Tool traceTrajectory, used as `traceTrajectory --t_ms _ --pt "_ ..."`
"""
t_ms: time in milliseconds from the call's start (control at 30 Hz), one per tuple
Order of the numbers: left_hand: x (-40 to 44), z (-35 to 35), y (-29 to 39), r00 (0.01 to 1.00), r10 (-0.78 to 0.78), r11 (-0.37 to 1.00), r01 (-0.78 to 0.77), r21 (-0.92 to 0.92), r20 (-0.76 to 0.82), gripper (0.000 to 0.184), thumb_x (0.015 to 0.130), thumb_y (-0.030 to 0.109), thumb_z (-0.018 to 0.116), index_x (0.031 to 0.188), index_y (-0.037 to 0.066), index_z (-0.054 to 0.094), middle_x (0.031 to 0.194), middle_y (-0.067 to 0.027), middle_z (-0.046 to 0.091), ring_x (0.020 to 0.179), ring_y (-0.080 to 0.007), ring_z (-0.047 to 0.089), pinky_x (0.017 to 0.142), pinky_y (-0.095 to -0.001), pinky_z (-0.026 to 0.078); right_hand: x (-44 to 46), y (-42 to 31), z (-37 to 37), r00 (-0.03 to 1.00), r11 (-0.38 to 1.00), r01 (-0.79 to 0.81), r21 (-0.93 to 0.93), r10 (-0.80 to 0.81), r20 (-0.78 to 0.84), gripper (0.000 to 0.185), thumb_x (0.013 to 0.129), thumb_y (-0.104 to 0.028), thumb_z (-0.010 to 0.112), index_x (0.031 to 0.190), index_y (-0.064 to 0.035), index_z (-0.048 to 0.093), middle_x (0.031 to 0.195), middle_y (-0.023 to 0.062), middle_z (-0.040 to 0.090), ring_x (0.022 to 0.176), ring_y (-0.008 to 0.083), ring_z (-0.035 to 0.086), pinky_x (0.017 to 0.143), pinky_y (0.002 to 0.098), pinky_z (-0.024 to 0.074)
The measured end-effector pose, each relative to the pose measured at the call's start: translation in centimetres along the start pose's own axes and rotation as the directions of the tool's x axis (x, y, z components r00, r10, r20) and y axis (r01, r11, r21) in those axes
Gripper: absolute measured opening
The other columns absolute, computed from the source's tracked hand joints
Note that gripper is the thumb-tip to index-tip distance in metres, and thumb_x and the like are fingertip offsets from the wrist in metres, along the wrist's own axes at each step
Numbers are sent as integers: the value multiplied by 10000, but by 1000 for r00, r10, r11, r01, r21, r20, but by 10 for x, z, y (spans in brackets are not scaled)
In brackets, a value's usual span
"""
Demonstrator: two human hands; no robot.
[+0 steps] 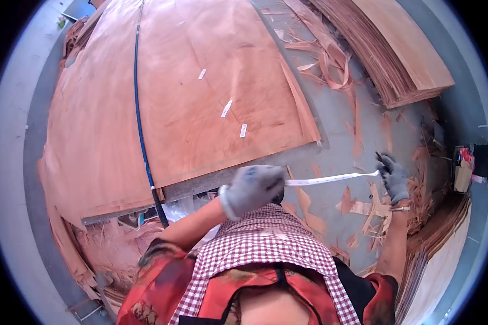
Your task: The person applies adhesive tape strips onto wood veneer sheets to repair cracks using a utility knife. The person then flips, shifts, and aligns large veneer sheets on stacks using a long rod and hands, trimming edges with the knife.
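My left hand (255, 187), in a grey glove, is closed on one end of a narrow white strip of tape (331, 179) with small dark marks along it. The strip stretches across in front of my checked apron (271, 238) to my right hand (394, 179), also gloved, whose fingers pinch the other end. Something dark shows at the right fingertips; whether it is a tool or part of the glove, I cannot tell. Left of my hands lies a wide sheet of reddish wood veneer (200, 124), with white tape pieces (226, 109) stuck on it.
A long dark blue rod (138, 103) lies across the veneer sheet. Stacked veneer (396, 59) stands at the upper right, and another stack (439, 254) at the lower right. Torn veneer scraps (333, 62) litter the grey floor. A small box of items (463, 170) sits at the far right.
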State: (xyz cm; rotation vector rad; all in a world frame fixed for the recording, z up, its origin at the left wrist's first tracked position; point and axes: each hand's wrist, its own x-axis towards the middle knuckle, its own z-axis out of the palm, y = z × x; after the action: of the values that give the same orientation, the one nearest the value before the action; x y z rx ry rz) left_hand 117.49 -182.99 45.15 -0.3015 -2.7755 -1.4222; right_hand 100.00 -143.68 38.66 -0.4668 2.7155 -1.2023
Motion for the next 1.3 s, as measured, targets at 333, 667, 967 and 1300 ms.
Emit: traceTrajectory --t_ms 333,667,967,1300 --pt "110 8 2 993 94 995 -91 -47 71 52 756 76 591 801 57 572 733 -111 593 697 -305 583 608 -371 458 28 -141 42 777 731 -420 537 -15 629 229 871 -115 600 1068 1 616 912 -17 604 825 77 535 750 239 430" --pt "198 -23 -45 995 90 996 -89 -16 41 98 788 130 618 838 49 593 731 -134 595 667 -304 586 598 -353 462 114 -137 51 752 595 -569 567 99 652 165 852 -102 606 985 -5 599 815 8 593 685 88 523 628 236 422" --pt "262 -35 -155 878 13 934 161 320 -479 140 730 234 693 847 160 678 779 -28 599 766 -237 552 694 -372 402 232 -134 109 865 772 -428 470 198 462 167 847 -121 608 967 -5 588 732 29 588 614 101 520 560 229 419" --pt "259 -35 -193 959 68 780 122 614 -276 176 721 303 640 833 168 649 817 4 594 834 -222 542 761 -410 350 311 -143 203 826 752 -416 510 78 558 166 841 -122 596 980 -32 607 744 17 596 606 82 524 549 213 411"
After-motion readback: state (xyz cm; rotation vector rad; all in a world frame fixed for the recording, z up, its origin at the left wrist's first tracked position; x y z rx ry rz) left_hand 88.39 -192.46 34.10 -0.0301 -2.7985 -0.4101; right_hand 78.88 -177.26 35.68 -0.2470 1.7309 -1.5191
